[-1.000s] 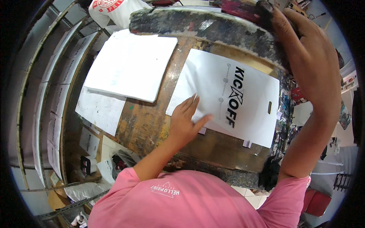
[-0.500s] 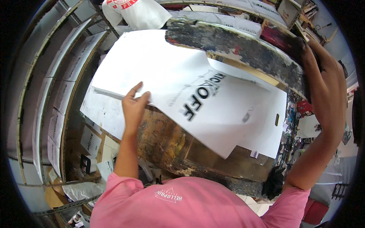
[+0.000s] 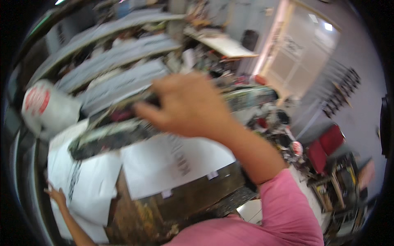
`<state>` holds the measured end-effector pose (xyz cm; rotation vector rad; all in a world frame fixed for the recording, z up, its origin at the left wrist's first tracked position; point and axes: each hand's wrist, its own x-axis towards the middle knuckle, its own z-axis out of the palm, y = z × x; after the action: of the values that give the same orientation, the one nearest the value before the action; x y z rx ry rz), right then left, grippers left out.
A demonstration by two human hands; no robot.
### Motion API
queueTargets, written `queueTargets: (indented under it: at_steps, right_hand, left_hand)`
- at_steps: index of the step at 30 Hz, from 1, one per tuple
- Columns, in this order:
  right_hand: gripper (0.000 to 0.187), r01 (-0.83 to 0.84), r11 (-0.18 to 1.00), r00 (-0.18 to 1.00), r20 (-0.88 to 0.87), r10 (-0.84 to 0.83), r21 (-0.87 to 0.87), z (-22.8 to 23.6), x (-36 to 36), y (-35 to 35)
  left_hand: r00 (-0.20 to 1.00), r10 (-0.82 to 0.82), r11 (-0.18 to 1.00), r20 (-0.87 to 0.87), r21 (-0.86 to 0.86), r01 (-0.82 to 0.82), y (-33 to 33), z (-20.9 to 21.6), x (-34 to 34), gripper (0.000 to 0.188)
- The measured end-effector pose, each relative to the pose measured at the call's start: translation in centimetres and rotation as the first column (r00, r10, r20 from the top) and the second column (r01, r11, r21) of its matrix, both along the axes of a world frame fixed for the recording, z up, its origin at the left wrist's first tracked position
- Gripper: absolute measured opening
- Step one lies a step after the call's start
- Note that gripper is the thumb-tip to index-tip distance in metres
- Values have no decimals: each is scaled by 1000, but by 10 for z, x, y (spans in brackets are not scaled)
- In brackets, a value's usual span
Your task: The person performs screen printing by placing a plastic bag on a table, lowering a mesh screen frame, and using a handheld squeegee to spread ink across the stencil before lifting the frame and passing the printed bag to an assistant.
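Observation:
At the far left, my left hand (image 3: 57, 195) lies at the left edge of a white printed sheet (image 3: 88, 184) with dark lettering, its fingers apart. A second white sheet (image 3: 143, 174), with large dark letters, lies on the stained wooden board (image 3: 137, 213). Above both sheets stretches a paint-crusted screen-printing frame (image 3: 108, 143), tilted up at the front. My right hand (image 3: 191, 106) is over the frame's middle, blurred, its fingers curled round a dark bar. Whether this is a squeegee handle or part of the frame, I cannot tell.
Racks with stacked white sheets (image 3: 119, 59) stand behind the board. A person in a white shirt (image 3: 51, 106) is at the far left. Paint pots (image 3: 283, 117) crowd the right side, with a red chair (image 3: 326, 147) beyond. Small pale tabs (image 3: 166, 193) sit along the sheet's near edge.
The view has swung right. My left hand has gone left with the printed sheet, off the board. Another sheet shows on the board, and my right hand is still at the frame.

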<state>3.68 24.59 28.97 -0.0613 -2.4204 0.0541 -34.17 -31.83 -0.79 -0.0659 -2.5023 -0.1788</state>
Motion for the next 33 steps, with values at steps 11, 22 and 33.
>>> queueTargets:
  at_steps: [11,22,33]
  right_hand:
    - [48,-80,997,926,370,73,2,-124,76,-4]
    - [41,-43,958,760,614,216,-284,-271,114,-32]
    - [49,-118,983,869,464,172,-143,-323,-14,51]
  left_hand:
    - [526,-726,-681,-443,565,-466,285,68,380,114]
    - [452,-877,-247,163,653,-716,261,-46,407,126]
    - [486,-862,-307,146,612,-729,245,-76,411,121]
